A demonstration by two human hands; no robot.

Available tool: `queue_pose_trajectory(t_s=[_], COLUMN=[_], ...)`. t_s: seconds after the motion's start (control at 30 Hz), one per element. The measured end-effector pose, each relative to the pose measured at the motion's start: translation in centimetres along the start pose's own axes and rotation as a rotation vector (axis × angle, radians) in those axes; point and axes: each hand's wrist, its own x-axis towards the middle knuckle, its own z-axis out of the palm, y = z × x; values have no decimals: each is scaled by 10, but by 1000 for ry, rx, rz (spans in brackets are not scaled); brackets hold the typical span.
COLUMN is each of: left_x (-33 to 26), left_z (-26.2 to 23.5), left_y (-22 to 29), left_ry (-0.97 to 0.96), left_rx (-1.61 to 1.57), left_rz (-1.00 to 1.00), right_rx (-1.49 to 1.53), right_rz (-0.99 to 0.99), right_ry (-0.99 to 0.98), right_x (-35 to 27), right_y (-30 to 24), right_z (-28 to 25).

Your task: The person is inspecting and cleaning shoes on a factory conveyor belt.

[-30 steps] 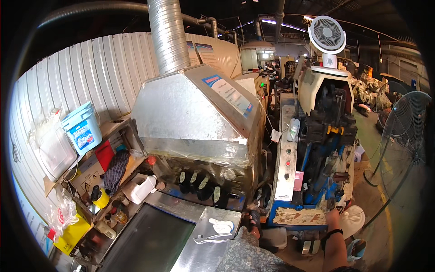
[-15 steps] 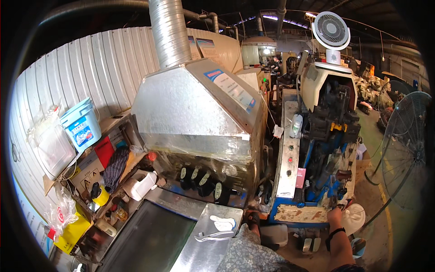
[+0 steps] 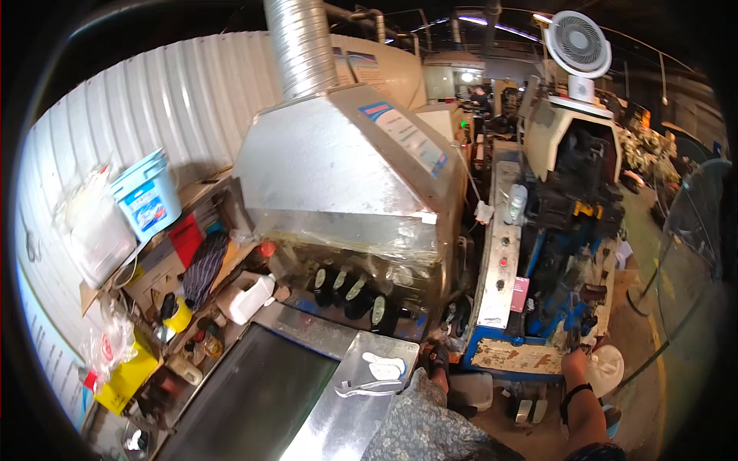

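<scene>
My right hand (image 3: 575, 364) is at the front right corner of a blue-framed machine (image 3: 507, 356), its forearm coming up from the lower edge with a black band at the wrist. The fingers look closed against a dark part at that corner; what they hold is too small and dark to make out. Just right of the hand stands a whitish round plastic container (image 3: 606, 369). My left hand is out of view. Grey patterned cloth (image 3: 423, 422) covers the lower middle, and a dark sandal (image 3: 438, 359) shows beyond it.
Left of the machine, a metal ledge (image 3: 338, 411) carries white shoe-shaped pieces (image 3: 384, 367) and pincers (image 3: 365, 389). Behind it, several black shoe forms (image 3: 355, 298) stand under a metal hood (image 3: 338, 161). Two pedals (image 3: 530, 412) lie below the machine. A large floor fan (image 3: 699, 223) stands right.
The view has swung a little, so the surroundings sit farther right in the picture. My right hand stays at the machine's front corner.
</scene>
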Motion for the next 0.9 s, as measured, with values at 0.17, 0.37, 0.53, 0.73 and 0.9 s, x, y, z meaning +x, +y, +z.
queue_pose_trajectory(t_s=[0.17,0.37,0.53,0.73,0.9], left_x=[-9,-6,7,-1,-2], left_z=[94,-23,-23,-22,-21], left_y=[-23,18,23,17,17], left_ry=[-150,426,263,319,320], left_rx=[-18,-293,-398,-301,-293], left_rz=[-112,-178,-173,-204,-197], right_rx=[129,-157,-468,-763,-1019], right_rz=[-280,-585,-990,-1088,-1092], right_ry=[193,16,-199,-248,-207], right_x=[39,115,33,9,36], right_y=[25,-38,-135,-88,-32], right_z=[52,78,108,67,17])
